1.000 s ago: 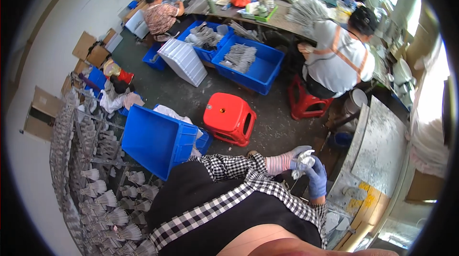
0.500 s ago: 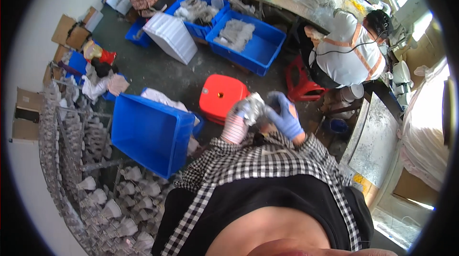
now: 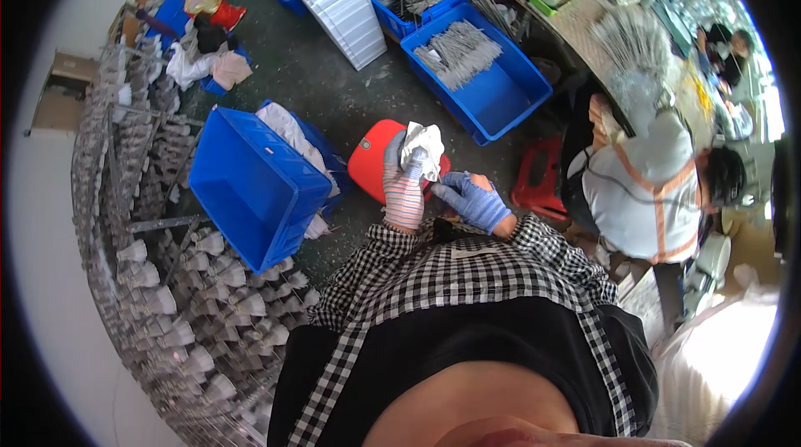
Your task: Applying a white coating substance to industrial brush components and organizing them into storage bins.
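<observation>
In my left hand [image 3: 404, 188], in a striped glove, is a white piece with a ruffled, flared edge [image 3: 423, 149]. My fingers close round its lower part, and its exact kind does not show. My right hand [image 3: 474, 201], in a blue glove with bare skin showing at the fingers, is close to the lower right of that piece. Its fingers are curled together, and what they hold, if anything, is too small to make out. Behind the white piece stands a red stool [image 3: 373, 165].
Left of me is a tilted blue bin [image 3: 242, 188] beside racks of pale flared pieces [image 3: 171, 301]. Ahead are a white crate [image 3: 344, 17] and a blue tub [image 3: 509, 101] with a bundle of thin grey sticks. A co-worker [image 3: 642, 188] sits at the right by a long table [image 3: 576, 25].
My view has swung to the right. My left hand now has the white piece raised with its flared edge up; my right hand has gone from spread fingers to curled ones.
</observation>
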### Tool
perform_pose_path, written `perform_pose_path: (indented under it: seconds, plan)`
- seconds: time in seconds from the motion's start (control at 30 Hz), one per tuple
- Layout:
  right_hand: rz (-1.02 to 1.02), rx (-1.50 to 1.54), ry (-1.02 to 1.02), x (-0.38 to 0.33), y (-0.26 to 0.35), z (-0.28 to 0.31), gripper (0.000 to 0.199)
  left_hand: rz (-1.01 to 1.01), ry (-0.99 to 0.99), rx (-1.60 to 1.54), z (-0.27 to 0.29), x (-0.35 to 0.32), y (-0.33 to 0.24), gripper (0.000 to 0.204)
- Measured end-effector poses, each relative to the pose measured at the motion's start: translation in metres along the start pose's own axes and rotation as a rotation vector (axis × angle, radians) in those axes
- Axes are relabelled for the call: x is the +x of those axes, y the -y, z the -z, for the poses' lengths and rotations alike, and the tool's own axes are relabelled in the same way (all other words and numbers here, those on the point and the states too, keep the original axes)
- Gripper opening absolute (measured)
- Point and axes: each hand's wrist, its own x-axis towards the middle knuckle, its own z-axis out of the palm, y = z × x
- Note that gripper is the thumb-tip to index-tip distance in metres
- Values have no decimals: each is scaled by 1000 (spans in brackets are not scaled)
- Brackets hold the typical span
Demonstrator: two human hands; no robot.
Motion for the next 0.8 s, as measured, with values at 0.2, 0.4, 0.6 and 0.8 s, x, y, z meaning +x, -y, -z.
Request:
perform_pose_path:
  seconds: [0.2, 0.4, 0.6, 0.8]
  plan:
    - [263, 45, 95, 39, -45, 75, 30, -241, -354, 335, 29, 30, 17, 34]
    - [66, 296, 187, 76, -67, 105, 31, -160, -671, 551, 65, -27, 12, 59]
    - [-51, 532, 324, 94, -65, 81, 31, -65, -920, 230, 76, -93, 34, 49]
    - [-203, 688, 385, 91, -58, 61, 27, -18, -1004, 198, 110, -135, 84, 40]
